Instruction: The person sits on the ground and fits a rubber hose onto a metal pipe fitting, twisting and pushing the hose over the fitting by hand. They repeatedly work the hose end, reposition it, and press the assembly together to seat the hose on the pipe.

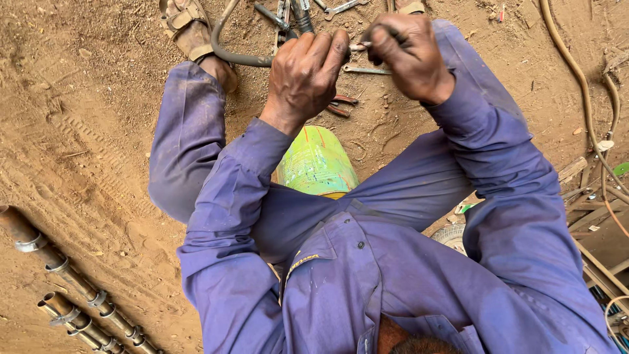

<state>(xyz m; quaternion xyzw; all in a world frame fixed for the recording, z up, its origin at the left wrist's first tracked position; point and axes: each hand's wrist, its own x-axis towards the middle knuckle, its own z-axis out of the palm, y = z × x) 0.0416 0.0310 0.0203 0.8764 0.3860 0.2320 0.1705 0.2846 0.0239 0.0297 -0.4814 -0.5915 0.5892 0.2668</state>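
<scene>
- Two hands work close together above the green cylinder (316, 160), which stands between the person's knees on the dirt ground (85, 131)
- Left hand (306, 72), just up and left of the cylinder's top, is closed in a fist around a dark hose (226, 52); the fingers curl over and hide the place where the hose ends
- From that fist the hose loops away to the left and up, passing just beside the sandalled foot (190, 29), farther from the cylinder
- Right hand (407, 56), up and right of the cylinder, is also curled shut, pinching a thin metal piece (357, 46) that points toward the left hand; what the piece is cannot be told
- Beyond the hands, farther from the cylinder, lie loose tools on the dirt: a flat spanner (363, 69) under the right hand, another spanner (342, 7) at the top edge, and red-handled pliers (341, 105) nearest the cylinder
- Purple overalls (367, 262) cover both arms and legs, wrapping round the cylinder's near side
- Far left and below the cylinder, rusty clamped pipes (65, 275) lie in a row
- Far right of it, tan hoses (583, 85) and wooden slats (593, 216) are strewn about
</scene>
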